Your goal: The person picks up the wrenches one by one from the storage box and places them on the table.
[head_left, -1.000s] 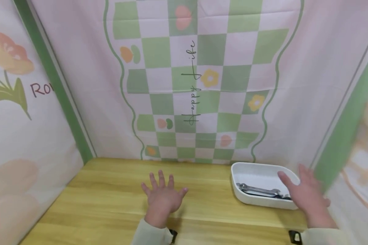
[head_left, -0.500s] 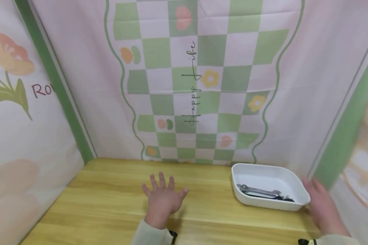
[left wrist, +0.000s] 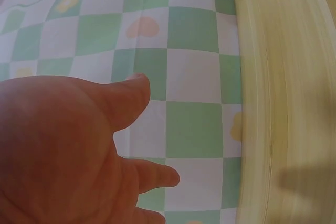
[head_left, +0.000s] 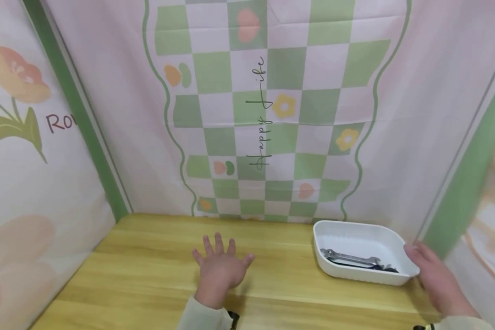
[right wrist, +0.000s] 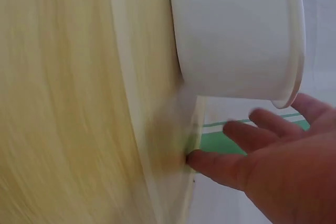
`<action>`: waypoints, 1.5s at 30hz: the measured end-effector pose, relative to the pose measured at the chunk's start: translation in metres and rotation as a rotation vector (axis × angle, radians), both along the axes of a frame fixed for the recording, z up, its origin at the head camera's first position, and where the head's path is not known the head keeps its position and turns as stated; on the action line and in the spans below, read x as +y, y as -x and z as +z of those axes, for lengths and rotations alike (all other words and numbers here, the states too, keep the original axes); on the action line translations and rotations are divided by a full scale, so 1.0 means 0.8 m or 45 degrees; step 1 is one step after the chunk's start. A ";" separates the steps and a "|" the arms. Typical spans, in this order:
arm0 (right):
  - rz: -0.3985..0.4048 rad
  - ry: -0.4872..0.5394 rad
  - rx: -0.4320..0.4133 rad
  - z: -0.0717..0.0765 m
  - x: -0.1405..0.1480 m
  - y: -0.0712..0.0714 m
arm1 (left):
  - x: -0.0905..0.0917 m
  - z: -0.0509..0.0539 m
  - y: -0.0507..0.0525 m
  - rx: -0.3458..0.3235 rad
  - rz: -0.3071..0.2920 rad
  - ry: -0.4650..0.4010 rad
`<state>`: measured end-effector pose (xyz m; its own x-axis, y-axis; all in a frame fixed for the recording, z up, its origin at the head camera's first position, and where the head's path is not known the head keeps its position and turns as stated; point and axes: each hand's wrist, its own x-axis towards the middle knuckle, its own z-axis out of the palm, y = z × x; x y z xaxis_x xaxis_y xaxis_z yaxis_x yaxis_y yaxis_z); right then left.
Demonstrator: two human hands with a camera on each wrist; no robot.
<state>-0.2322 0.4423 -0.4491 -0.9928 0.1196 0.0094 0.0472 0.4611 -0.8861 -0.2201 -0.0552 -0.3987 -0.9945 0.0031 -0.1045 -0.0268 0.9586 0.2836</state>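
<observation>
My left hand [head_left: 222, 272] is held over the table with its fingers spread and straight, holding nothing. The left wrist view shows the same hand [left wrist: 68, 140] in front of the checked cloth. At the right stands a white tray [head_left: 365, 275], with a silver open-ended wrench [head_left: 350, 257] and darker tools [head_left: 385, 268] lying in it. My right hand [head_left: 437, 277] is at the tray's right end, its thumb at the rim. In the right wrist view, the other fingers of that hand [right wrist: 283, 150] reach out loosely below the rim, not curled round the tray [right wrist: 236, 35].
The wooden table [head_left: 148, 266] meets a hanging cloth [head_left: 288, 137] with green and white checks at the back. Fabric walls [head_left: 33, 183] with flower prints close the left side, and another printed wall [head_left: 492, 220] stands close to my right hand.
My right hand has come from over the tray's right part down to its outer right end. The left hand keeps its place. The tray and tools look unmoved.
</observation>
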 end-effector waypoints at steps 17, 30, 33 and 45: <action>0.289 -0.274 0.000 -0.007 0.016 0.003 | -0.008 -0.003 0.002 0.033 -0.024 -0.025; 0.383 -0.296 -0.037 -0.006 0.026 0.001 | -0.009 -0.003 -0.001 0.018 -0.012 -0.030; 0.388 -0.327 -0.045 -0.006 0.030 0.000 | -0.008 -0.004 -0.001 0.012 -0.011 -0.024; 0.427 -0.265 0.051 -0.007 0.030 0.004 | -0.005 -0.005 0.002 -0.008 0.003 -0.014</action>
<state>-0.2357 0.4667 -0.4548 -0.9748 -0.2196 0.0389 -0.1692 0.6149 -0.7703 -0.2221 -0.0596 -0.4026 -0.9938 0.0019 -0.1111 -0.0310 0.9554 0.2938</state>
